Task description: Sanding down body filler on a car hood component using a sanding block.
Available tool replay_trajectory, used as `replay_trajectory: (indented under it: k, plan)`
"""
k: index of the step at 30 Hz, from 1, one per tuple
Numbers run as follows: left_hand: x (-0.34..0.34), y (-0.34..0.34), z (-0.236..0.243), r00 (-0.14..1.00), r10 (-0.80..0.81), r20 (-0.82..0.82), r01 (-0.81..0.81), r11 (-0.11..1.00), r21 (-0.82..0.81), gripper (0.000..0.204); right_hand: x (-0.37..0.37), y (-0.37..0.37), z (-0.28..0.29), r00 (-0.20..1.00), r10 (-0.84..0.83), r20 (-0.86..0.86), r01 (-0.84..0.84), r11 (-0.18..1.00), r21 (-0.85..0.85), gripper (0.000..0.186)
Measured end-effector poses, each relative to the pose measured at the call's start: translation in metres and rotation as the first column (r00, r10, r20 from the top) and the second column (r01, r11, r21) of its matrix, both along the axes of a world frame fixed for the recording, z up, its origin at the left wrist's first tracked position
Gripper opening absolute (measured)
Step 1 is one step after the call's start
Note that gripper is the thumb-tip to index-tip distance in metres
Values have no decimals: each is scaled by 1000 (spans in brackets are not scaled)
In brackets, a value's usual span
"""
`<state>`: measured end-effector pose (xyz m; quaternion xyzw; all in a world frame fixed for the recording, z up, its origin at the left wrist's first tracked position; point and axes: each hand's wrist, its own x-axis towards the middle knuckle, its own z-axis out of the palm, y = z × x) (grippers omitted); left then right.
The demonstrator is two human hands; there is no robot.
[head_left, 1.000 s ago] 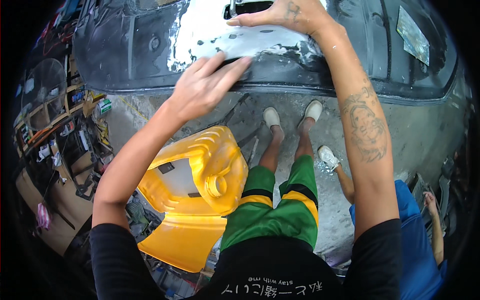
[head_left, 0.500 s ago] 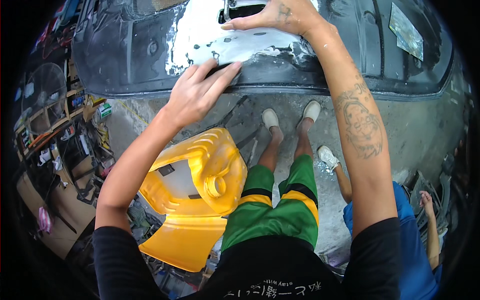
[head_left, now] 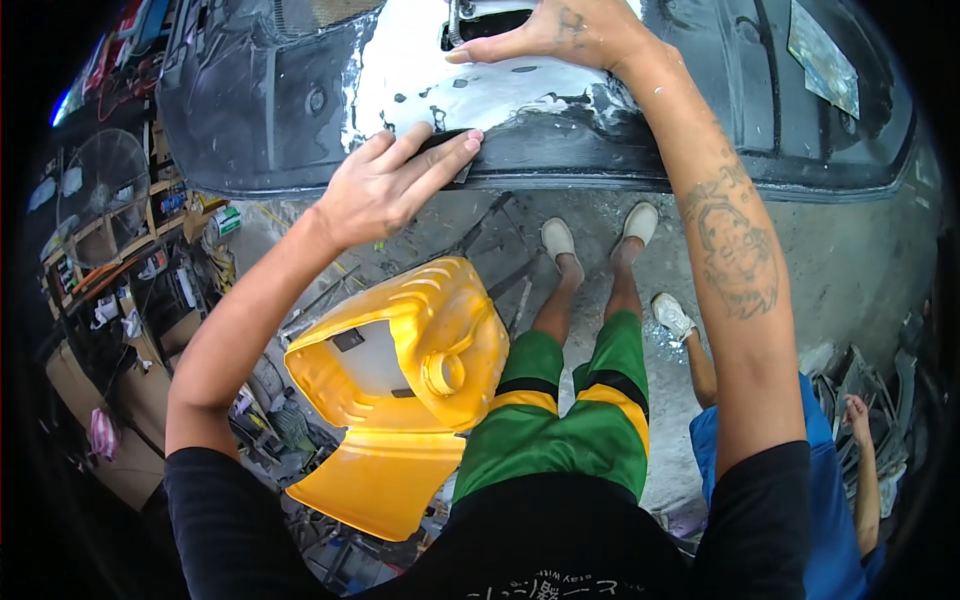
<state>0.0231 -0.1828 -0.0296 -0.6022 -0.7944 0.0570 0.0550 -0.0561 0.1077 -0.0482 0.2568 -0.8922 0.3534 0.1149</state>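
A dark car body panel spans the far side, with a smooth white filler patch around a dark slot. My left hand lies on the panel's near edge, below the patch. Its fingers are close together over a dark sheet of sandpaper, which shows only at its edges. My right hand rests on the patch beside the slot. The right thumb stretches left along the slot's near rim; the hand's top is cut off by the frame, and nothing shows in it.
A cut-open yellow plastic jug stands near my left leg. At the right, another person in a blue shirt is close by. A fan and cluttered shelves line the left. A patterned sheet lies on the panel.
My left hand has slid slightly left along the panel's edge, and its elbow has moved outward. My right hand keeps its place on the patch. The whole view has shifted a little.
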Motion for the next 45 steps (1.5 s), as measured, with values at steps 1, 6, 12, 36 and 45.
replay_trajectory:
  k: [1,6,12,36,45]
  plan:
    - [-6,12,5,1000,4,1,-4,1000,-7,59,-1,-1,1,1000,4,1,-4,1000,-7,68]
    - [-11,13,2,996,-83,-24,83,996,-17,57,6,0,-1,999,-32,-43,33,999,7,69]
    - [-24,35,10,984,-163,-78,162,987,-23,56,0,-5,5,999,-35,4,35,999,1,73]
    - [-7,22,1,999,-18,34,15,997,75,61,1,-11,20,971,-203,129,165,952,260,90]
    - [-4,17,-3,998,-48,36,43,990,138,64,-5,-4,-13,997,-28,-65,40,983,180,63]
